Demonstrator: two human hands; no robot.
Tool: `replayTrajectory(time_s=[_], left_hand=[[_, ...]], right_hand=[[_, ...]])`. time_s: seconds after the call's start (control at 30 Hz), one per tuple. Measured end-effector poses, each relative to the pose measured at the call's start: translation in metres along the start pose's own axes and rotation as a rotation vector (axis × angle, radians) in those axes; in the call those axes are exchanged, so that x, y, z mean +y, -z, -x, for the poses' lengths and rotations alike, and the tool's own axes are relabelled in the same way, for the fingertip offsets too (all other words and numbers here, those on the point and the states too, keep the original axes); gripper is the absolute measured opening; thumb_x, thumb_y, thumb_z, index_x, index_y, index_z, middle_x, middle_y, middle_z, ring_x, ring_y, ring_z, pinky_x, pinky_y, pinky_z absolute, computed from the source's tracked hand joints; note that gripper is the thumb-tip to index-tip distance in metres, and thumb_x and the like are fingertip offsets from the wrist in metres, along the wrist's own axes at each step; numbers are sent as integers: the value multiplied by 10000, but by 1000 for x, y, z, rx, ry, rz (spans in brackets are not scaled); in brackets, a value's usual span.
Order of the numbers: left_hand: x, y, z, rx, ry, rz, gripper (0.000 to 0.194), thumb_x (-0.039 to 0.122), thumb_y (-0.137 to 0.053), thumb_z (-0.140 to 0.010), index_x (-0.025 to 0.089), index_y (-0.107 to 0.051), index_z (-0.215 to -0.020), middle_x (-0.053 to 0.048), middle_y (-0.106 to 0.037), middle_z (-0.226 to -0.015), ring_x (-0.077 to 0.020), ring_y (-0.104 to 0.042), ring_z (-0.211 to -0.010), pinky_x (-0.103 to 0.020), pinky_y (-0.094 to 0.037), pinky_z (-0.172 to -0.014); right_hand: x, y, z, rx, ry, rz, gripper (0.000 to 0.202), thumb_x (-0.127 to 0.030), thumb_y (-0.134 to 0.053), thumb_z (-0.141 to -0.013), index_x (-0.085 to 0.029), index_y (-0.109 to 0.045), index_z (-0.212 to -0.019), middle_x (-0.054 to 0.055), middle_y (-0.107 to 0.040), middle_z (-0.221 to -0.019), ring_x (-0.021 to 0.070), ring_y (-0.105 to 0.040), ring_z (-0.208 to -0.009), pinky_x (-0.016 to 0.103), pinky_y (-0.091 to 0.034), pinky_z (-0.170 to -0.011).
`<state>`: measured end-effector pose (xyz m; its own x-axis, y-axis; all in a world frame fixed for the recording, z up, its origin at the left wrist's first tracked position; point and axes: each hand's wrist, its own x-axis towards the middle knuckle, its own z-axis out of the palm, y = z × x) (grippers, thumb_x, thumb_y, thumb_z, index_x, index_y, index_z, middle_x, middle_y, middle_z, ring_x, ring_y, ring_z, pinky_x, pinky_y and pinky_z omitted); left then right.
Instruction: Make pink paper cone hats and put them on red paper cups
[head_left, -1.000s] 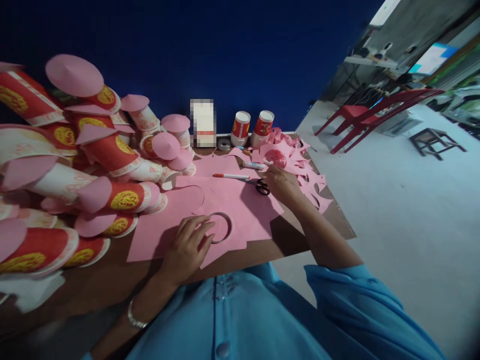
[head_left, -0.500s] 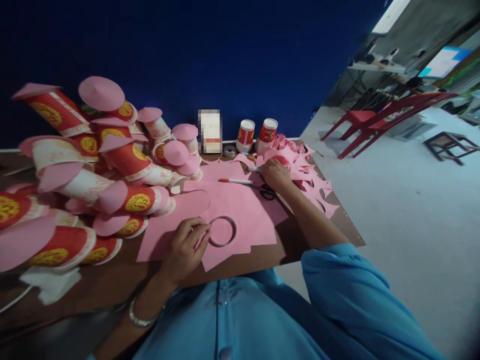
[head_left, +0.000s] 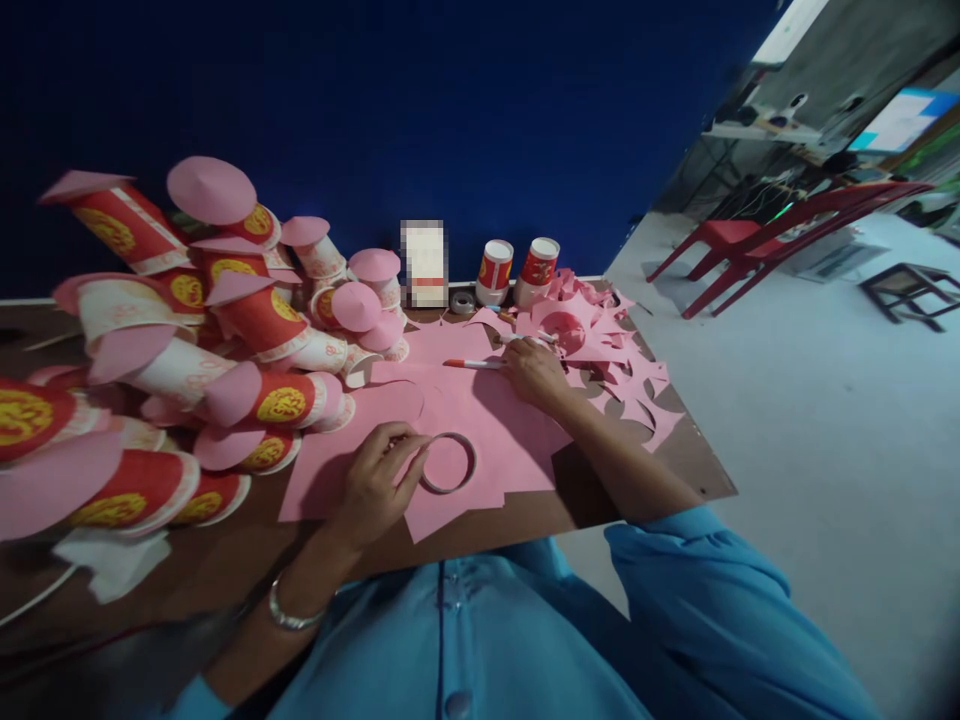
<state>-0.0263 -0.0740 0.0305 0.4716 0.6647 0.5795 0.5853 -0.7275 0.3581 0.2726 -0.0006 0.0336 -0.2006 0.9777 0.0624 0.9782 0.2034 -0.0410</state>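
My left hand (head_left: 384, 478) rests on the pink paper (head_left: 517, 455), its thumb and fingertips pinched at the left rim of a thin, dark-edged ring (head_left: 448, 491) lying flat. My right hand (head_left: 534, 368) reaches over the far right part of the paper, palm down with fingers bent. A white marker with a red end (head_left: 471, 364) runs under its fingers. Another white pen-like stick (head_left: 512, 338) lies just beyond. My right fingertips are hidden, so I cannot tell what they grip.
Many red and white paper cups (head_left: 281, 405) with pink paper cones are piled on the left. Two cup stacks (head_left: 538, 268) stand at the back. Pink paper scraps (head_left: 637, 395) cover the table's right side. A tape roll (head_left: 463, 301) sits by the blue wall (head_left: 465, 120).
My right hand has drawn back left from the scraps to the marker, covering the black scissors handles that showed before. My left hand stays at the ring.
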Motion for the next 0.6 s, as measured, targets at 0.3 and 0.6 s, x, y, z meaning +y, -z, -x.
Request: replayTrajectory(time_s=[0.3, 0.6], left_hand=[[-19, -3, -13, 18, 49, -126, 448, 237, -629, -1003, 242, -523, -1439, -133, -668, -1303, -272, -679, -1222, -443, -604, -1049], [-11, -12, -23, -156, -22, 27, 253, 318, -474, -1092, 173, -676, -1141, -73, -772, -987, -194, -754, -890, -312, -618, -789]], right_hand=[[-14, 16, 37, 43, 74, -177, 224, -283, -556, -1060, -168, -718, -1163, 123, -793, -1121, 230, -728, -962, 302, -470, -791], [-30, 33, 70, 80, 173, -765, 170, -273, -623, -1014, -163, -740, -1068, 91, -764, -966, 176, -680, -823, 288, -491, -742]])
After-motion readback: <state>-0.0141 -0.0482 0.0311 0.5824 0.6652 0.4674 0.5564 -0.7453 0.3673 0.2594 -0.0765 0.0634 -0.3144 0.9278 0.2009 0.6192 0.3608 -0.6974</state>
